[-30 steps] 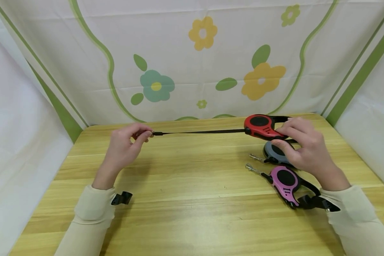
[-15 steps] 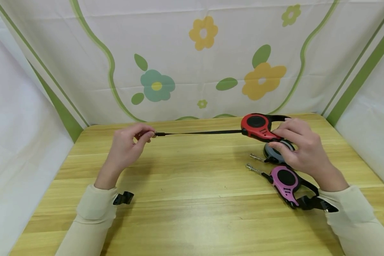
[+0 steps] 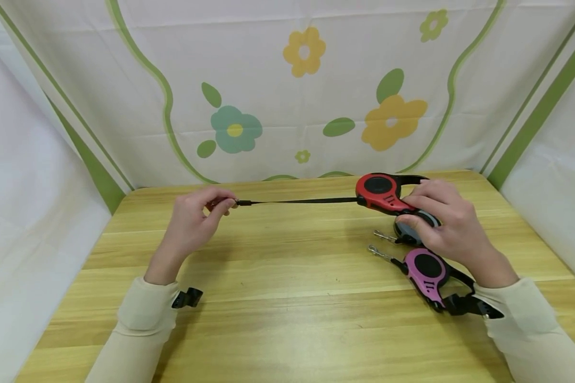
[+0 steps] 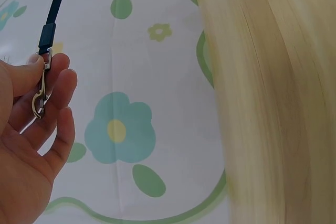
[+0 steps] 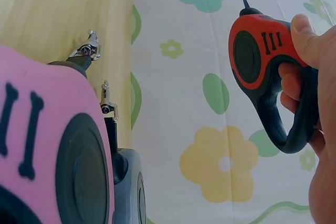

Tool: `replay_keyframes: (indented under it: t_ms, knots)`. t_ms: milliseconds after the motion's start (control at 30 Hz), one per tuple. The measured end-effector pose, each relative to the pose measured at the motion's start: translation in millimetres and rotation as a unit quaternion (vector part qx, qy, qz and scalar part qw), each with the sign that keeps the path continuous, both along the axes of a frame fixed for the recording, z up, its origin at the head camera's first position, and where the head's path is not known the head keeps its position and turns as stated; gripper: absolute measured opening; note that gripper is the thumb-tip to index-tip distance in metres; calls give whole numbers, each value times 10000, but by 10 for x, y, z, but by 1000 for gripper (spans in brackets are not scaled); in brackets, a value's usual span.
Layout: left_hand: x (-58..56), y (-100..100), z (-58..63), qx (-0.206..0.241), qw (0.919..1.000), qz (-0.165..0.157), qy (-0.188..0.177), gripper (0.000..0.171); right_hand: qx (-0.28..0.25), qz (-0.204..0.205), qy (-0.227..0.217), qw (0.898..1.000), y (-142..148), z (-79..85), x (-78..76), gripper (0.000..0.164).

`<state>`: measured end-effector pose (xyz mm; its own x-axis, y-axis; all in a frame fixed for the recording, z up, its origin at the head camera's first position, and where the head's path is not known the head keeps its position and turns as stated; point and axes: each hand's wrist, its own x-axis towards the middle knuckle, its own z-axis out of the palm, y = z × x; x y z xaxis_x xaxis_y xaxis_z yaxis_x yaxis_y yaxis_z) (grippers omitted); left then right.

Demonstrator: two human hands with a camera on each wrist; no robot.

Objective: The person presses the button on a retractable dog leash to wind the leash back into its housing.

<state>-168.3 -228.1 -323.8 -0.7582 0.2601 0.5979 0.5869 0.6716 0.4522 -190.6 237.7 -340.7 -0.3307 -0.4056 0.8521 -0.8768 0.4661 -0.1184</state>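
My right hand grips a red and black retractable dog leash, raised near the far edge of the table. In the right wrist view the fingers pass through its loop handle and the thumb lies on the casing. Its black strap runs taut, nearly level, to my left hand. There the thumb and fingers pinch the metal snap hook at the strap's end. Below the red leash, a grey leash lies partly covered by my right hand. A pink leash lies nearer me.
The wooden table carries the grey and pink leashes on its right side, their metal hooks pointing left. A white flowered cloth hangs behind the table's far edge, and white cloth stands at both sides. Black bands circle my sleeves.
My right hand has moved a little left with the red leash, and my left hand a little right with the hook. The strap between them is somewhat shorter and still taut.
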Motion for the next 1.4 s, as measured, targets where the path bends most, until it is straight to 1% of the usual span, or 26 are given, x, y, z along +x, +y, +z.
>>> replay_keyframes:
  t_ms: [100, 300, 400, 667, 967, 1400]
  knots:
    - [-1, 5, -5, -26, 10000, -19, -17, 10, 55, 23, 19, 10000, -6, 0, 1, 61]
    - [5, 8, -12, -76, 9999, 33, -118, 10, -24, 143, 81, 9999, -44, -7, -10, 59]
    - [11, 15, -8, -89, 9999, 11, -134, 10, -32, 182, 117, 9998, -62, -12, -12, 59]
    - [21, 44, -11, -161, 9998, -49, -113, 10, 69, 154, 85, 9998, -69, -9, 4, 58]
    - [27, 87, -35, -255, 9996, -120, -94, 7, 121, 266, 156, 9995, -110, -20, 7, 54]
    - [38, 171, -45, -267, 9991, -332, -5, 6, 224, 297, 164, 9992, -143, -8, 36, 54]
